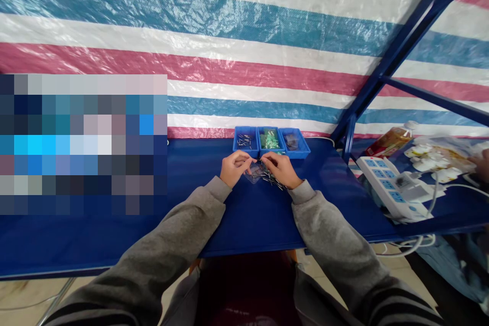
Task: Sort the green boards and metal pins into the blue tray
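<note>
Over the blue table, my left hand (235, 167) is closed in a pinch at the edge of a small clear plastic bag (252, 177). Close by on the right, my right hand (281, 168) also has its thumb and fingertips pressed together; what lies between them is too small to make out. Beneath the right hand is a loose pile of slim dark and silver pieces (273, 180). Just beyond my hands stand three blue bins: the left bin (236, 148) has slim metal pieces, the middle bin (261, 145) green packets, the right bin (303, 150) clear bags.
A power strip (376, 170) with a plugged-in adapter sits to the right on the blue table (252, 224). Behind it are a bottle (389, 140) and white items in plastic. A blue metal frame (367, 84) rises there. Part of another person's hand (482, 163) shows. The left side is pixelated.
</note>
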